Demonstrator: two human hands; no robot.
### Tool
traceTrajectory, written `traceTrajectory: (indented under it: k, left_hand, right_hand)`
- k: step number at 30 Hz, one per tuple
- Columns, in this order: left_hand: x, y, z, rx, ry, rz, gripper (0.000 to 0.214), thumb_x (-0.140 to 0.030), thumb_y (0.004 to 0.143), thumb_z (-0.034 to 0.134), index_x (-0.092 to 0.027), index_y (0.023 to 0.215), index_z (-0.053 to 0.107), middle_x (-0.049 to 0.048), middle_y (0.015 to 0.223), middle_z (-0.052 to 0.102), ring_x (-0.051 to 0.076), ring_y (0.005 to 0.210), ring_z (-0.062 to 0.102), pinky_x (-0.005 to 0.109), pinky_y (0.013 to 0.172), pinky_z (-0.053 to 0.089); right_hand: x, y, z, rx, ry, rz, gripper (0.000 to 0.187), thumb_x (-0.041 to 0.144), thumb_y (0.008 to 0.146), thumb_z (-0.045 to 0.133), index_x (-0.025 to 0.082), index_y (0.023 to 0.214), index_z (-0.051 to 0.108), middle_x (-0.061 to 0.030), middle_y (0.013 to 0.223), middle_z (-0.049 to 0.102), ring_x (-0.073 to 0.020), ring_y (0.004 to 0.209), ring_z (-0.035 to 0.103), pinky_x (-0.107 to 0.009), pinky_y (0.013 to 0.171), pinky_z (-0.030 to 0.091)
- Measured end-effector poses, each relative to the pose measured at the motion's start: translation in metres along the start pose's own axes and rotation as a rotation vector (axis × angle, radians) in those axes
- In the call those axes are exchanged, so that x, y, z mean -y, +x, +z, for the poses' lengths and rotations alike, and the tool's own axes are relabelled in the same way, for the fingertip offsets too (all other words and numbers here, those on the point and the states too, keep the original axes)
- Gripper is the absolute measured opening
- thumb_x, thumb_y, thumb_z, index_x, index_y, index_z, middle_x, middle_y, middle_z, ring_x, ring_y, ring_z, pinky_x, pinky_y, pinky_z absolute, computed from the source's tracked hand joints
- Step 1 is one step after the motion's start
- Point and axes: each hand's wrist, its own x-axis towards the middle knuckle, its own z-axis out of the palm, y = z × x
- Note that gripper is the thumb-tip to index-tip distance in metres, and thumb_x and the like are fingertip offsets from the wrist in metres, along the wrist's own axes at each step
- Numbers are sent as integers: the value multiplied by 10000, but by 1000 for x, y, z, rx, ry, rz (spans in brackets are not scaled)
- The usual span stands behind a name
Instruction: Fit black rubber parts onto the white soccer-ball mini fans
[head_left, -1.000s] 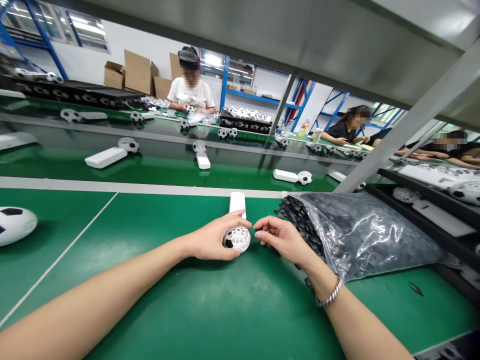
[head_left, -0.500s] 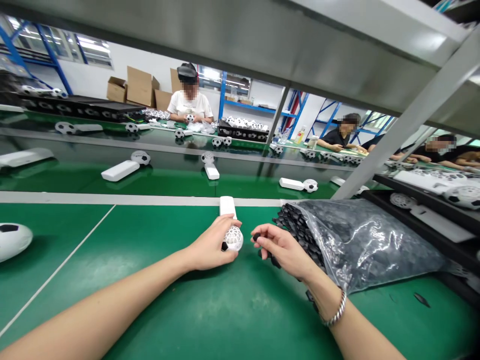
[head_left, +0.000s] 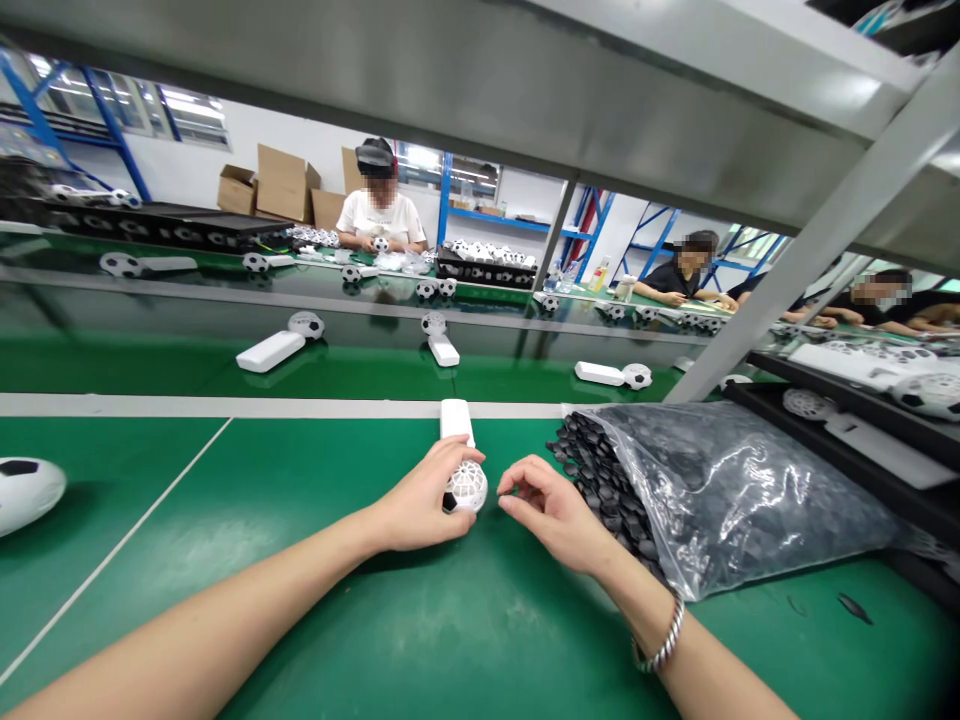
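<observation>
The left hand (head_left: pixel 421 497) is clamped around a white lattice ball (head_left: pixel 466 487) with black patches, its fingers curved over the top, low over the green conveyor belt (head_left: pixel 420 630). A white rectangular casing (head_left: pixel 456 420) lies just beyond the grip, touching the fingers. The right hand (head_left: pixel 553 509) is empty just right of the ball, thumb and fingertips apart. Beside it, a clear plastic bag (head_left: pixel 739 500) spills black hexagonal pieces (head_left: pixel 589 472) onto the belt.

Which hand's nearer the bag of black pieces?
Right. The right hand is just left of the clear plastic bag; the left hand is farther left, gripping a white lattice ball.
</observation>
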Motion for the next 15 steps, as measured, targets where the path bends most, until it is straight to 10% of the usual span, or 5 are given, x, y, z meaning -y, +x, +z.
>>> traceTrajectory:
  k: [15]
  left_hand:
    - [-3, -3, 0, 51, -5, 78, 512, -127, 626, 538, -178, 1123, 428, 103, 1226, 432, 234, 1299, 194, 383, 1048, 263]
  right_hand:
    - [-2, 0, 12, 64, 368, 151, 234, 345, 738, 613, 170, 848, 502, 19, 723, 523, -99, 653, 553, -234, 596, 466]
